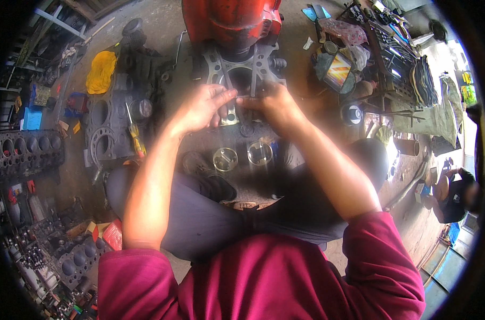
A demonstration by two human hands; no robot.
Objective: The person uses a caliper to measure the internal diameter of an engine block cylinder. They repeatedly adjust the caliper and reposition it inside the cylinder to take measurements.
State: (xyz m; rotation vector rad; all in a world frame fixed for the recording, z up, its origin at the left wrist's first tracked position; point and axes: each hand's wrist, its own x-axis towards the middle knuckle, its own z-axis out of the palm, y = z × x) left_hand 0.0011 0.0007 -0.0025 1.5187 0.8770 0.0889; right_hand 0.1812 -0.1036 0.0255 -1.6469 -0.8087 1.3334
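Note:
My left hand (204,108) is closed, with thumb and fingers pressed together just above a bright metal piece (229,117). Close by on its right, my right hand (272,105) is closed too, its thumb pointing at the left fingertips. What the fingers pinch is too small and blurred to tell. Both hands are over the near side of an engine block (217,65) with round holes in its flat face. Nearer my legs lie two round metal pistons, the left piston (225,159) and the right piston (260,153), side by side.
A red machine part (232,21) stands at the far end of the block. To the left are a yellow cloth (101,72), a yellow-handled screwdriver (136,137) and a cylinder block (26,150). A tool rack (397,58) stands right; another person (456,194) is at the far right.

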